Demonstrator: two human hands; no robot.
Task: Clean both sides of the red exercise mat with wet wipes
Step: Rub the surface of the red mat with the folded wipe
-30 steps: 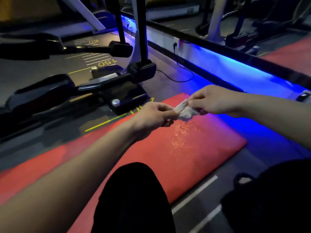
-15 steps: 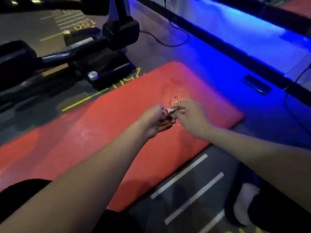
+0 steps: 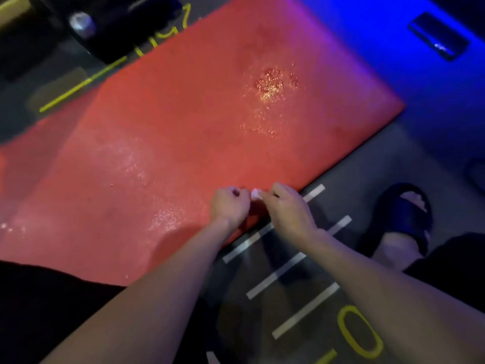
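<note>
The red exercise mat (image 3: 183,132), a flat rectangular foam slab with a fine pebbled skin, lies on the dark floor (image 3: 367,164), wet patches glinting on it. At the mat's near edge the left hand (image 3: 229,206) and right hand (image 3: 284,208) each curl their fingers in a pinching grip on a small crumpled white wet wipe (image 3: 255,194) between them. A foot in a black slide sandal (image 3: 401,216) stands on the floor to the right of the mat, beside white painted stripes (image 3: 286,271).
</note>
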